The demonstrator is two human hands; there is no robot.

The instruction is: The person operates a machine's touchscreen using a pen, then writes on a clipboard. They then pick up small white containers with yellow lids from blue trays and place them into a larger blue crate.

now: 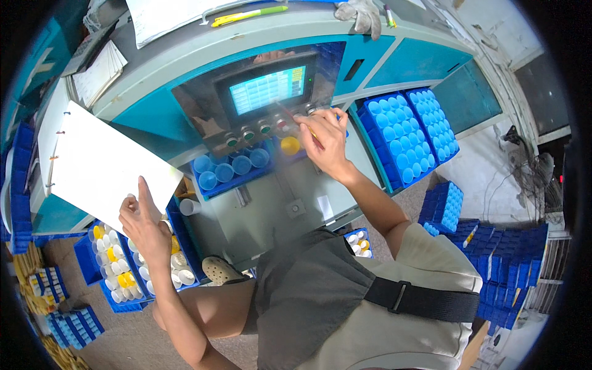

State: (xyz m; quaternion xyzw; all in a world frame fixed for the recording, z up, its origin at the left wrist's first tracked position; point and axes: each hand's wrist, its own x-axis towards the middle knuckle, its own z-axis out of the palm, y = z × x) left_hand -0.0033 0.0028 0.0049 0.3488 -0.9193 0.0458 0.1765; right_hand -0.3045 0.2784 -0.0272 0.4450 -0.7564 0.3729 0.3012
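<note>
My left hand (147, 233) is over the lower edge of a white page in a ring binder (105, 166) at the left. Its index finger is stretched onto the paper; the other fingers are loosely bent and hold nothing. In front of a control panel, my right hand (328, 143) is closed around a slim pen (287, 112). The pen's thin end points up and left toward the lit touchscreen (268, 89); I cannot tell whether it touches the glass. Round push buttons (265, 129) line the panel under the screen.
Below the panel stands a blue crate of blue cups (242, 164), with a yellow cup (290, 145) beside it. More blue crates (401, 139) of light-blue cups are at the right. Crates of white and yellow cups (117, 265) sit lower left. A glove (361, 15) lies on top.
</note>
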